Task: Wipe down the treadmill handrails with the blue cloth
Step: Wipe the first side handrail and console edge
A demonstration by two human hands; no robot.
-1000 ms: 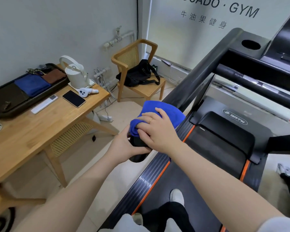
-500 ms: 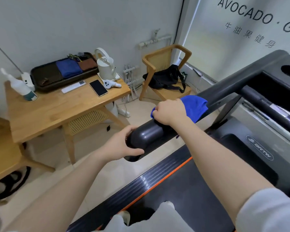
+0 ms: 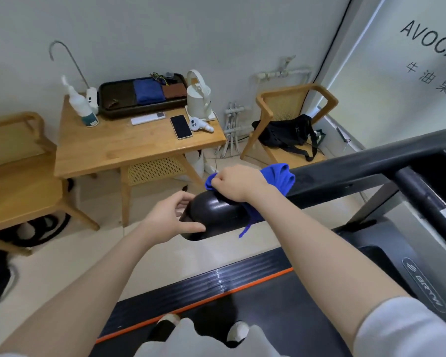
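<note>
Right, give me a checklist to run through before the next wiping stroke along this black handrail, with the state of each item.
1. Right hand grips the bright blue cloth: ok.
2. Cloth lies on the black rounded treadmill handrail: ok, draped over it, with a tail hanging below.
3. Left hand steadies the rail's glossy end cap: ok, fingers curled around it.
4. Rail ahead of the cloth free of objects: ok, bare up towards the console.
5. Feet on the treadmill deck: ok, both shoes show at the bottom edge.
6. Belt stopped: cannot tell.
</note>
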